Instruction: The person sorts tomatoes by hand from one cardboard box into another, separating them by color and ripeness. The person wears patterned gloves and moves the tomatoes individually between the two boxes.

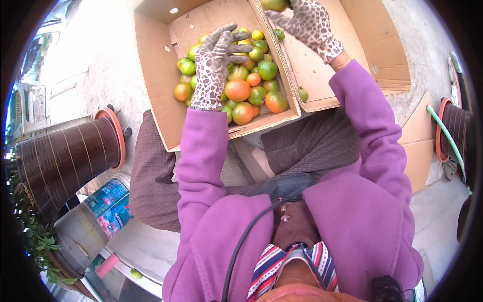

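Both my hands wear leopard-print gloves with dark palms and fingers. My left hand [217,66] rests over the tomatoes in the left cardboard box [156,71], fingers spread and closed on nothing. Several green, yellow and orange tomatoes [237,90] of mixed sizes lie heaped there. At the top edge of the view, my right hand [309,28] has a large green tomato [274,4] between thumb and fingers, over the wall between the boxes. The fingertips are cut off by the frame. The right cardboard box [320,79] holds a small green tomato [279,34] and another green tomato [302,94] by its near corner.
My crossed legs [154,181] are close against the boxes. A brown ribbed pot [71,147] lies or leans at left, beside a printed bucket [111,205]. Right of me are a cardboard flap [417,147], a green hose [447,132] and another brown pot [454,128]. A lone green tomato [136,273] sits behind me at lower left.
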A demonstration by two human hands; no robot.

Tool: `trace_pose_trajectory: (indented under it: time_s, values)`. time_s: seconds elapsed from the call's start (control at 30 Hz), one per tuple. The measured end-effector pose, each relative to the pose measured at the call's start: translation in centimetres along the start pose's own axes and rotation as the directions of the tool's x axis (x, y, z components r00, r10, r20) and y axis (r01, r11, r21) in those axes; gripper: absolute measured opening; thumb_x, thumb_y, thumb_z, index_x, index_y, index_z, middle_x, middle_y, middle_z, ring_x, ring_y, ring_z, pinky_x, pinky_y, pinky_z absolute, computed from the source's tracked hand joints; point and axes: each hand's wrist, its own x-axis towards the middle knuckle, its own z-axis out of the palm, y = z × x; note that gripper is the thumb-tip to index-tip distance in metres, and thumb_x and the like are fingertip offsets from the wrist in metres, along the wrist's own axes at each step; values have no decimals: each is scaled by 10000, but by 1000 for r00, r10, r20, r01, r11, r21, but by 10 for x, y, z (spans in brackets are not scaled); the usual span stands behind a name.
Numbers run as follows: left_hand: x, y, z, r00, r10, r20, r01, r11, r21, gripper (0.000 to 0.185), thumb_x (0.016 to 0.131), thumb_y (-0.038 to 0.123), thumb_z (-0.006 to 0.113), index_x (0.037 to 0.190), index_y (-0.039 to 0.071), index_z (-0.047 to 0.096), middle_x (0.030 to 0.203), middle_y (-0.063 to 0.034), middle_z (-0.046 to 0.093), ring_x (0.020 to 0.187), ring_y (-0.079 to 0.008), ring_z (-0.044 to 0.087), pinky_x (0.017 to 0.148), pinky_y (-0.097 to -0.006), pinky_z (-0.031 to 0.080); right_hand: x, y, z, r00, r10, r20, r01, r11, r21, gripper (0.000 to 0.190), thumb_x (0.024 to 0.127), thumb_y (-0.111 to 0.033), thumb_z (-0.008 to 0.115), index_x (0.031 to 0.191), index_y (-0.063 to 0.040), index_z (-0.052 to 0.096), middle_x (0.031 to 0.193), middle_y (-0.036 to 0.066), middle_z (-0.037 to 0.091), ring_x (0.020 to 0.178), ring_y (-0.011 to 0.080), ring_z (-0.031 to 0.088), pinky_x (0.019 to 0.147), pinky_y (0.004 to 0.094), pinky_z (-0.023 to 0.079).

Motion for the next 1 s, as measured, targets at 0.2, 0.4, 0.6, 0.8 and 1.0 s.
trace_pose_trajectory:
  time_s: [0.2,0.4,0.6,0.8,1.0]
  values:
    - [-2,-7,15,996,44,80,-18,955,-297,607,908,130,691,1421,-19,402,1240,-169,596,998,-273,674,790,-374,603,-23,-39,5,895,-405,188,417,909,-28,437,837,-406,725,1167,-127,663,1058,101,694,948,300,661,849,401,525]
    - [-17,-13,25,988,-103,117,-46,525,850,497,793,189,771,1249,63,619,1060,-154,686,954,-238,676,849,-344,547,4,-5,-18,992,-9,-123,41,966,254,192,861,-201,720,964,-40,703,876,156,697,843,290,687,755,362,551]
    - [-18,-50,25,923,-353,152,-142,53,988,659,783,488,707,1266,54,593,1067,-227,682,992,-378,654,896,-447,502,-6,63,-12,982,81,170,-57,988,-144,284,917,-286,599,1007,-33,691,968,200,693,908,359,658,843,441,521]
    - [-7,-46,-2,998,43,40,-46,148,988,414,887,282,681,1198,12,637,1042,-185,695,955,-308,669,850,-395,520,-72,100,10,353,215,911,34,970,-242,287,790,-209,708,988,-5,672,806,172,683,710,290,680,654,395,537]
    - [11,-14,-20,918,175,-356,102,764,637,271,967,112,598,1208,-8,625,927,-119,697,683,-134,660,602,-253,547,-110,91,51,109,243,964,72,965,-251,320,769,-216,720,1003,-3,670,813,175,687,725,296,684,671,399,543]
